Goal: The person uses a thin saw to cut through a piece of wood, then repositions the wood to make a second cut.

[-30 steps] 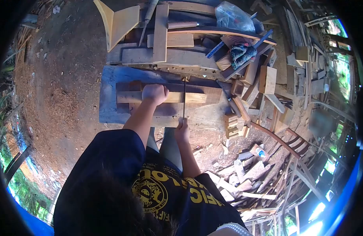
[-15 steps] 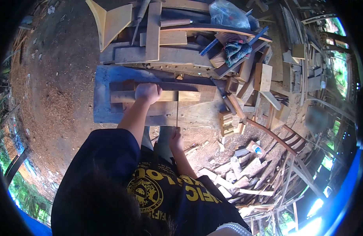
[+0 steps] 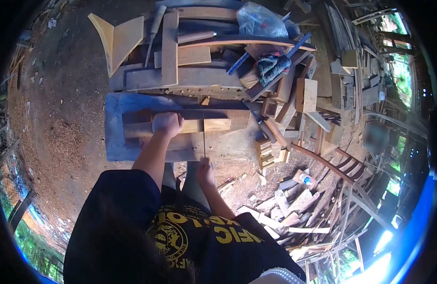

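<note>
Her left hand clamps the pale wood strip flat on the tabletop while the right hand grips a thin saw crossing it; fingers sit near the blade, so a slip might nick them.

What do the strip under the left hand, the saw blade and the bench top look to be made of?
The strip, pinned by the left hand: bare pale wood, unfinished, with a fresh yellow face. The saw blade, drawn by the right hand: probably metal, since it is thin, dark and straight; its finish is too small to tell. The bench top: weathered wood plank, greyish and dull, apparently unpainted.
</note>
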Demonstrator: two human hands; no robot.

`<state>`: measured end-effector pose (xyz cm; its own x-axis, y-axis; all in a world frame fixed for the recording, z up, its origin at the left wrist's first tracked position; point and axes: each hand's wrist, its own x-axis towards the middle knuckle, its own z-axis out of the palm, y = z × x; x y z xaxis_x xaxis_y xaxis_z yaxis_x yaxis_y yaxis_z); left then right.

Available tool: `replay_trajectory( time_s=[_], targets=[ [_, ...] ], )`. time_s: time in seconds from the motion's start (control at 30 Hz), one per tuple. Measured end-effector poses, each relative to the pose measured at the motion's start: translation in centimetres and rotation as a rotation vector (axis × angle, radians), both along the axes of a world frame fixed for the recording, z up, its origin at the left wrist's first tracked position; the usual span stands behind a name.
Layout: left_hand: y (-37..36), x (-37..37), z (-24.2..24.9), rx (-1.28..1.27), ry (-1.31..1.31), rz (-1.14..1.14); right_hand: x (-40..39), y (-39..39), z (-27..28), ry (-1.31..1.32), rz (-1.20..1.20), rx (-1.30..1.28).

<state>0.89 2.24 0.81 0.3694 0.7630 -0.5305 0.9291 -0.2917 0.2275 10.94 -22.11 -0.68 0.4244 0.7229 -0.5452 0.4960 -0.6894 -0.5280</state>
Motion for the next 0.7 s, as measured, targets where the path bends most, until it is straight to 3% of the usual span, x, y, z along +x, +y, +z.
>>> replay_trajectory(
  time_s=[0.1, 0.17, 0.33, 0.4, 0.53, 0.7],
  targets=[
    [-0.3, -0.1, -0.7, 0.015, -0.050, 0.020, 0.9, 6.2, -0.8, 0.053, -0.104, 0.071],
    [-0.3, -0.2, -0.3, 0.032, -0.050, 0.020, 1.1, 9.2, 0.8, 0.049, -0.138, -0.043],
    [0.0, -0.3, -1.0, 0.021, -0.044, -0.014, 0.0, -0.5, -3.3, 0.059, -0.064, -0.178],
    [0.0, -0.3, -1.2, 0.021, -0.060, 0.000, -0.6, -2.5, -4.2, 0.032, -0.118, 0.059],
    [-0.3, -0.3, -1.3, 0.001, -0.053, -0.003, 1.0, 8.2, -0.7, 0.035, -0.148, -0.076],
    [0.2, 0.1, 0.0, -0.031, 0.021, -0.031, -1.7, 2.8, -0.7, 0.001, -0.234, 0.051]
  ],
)
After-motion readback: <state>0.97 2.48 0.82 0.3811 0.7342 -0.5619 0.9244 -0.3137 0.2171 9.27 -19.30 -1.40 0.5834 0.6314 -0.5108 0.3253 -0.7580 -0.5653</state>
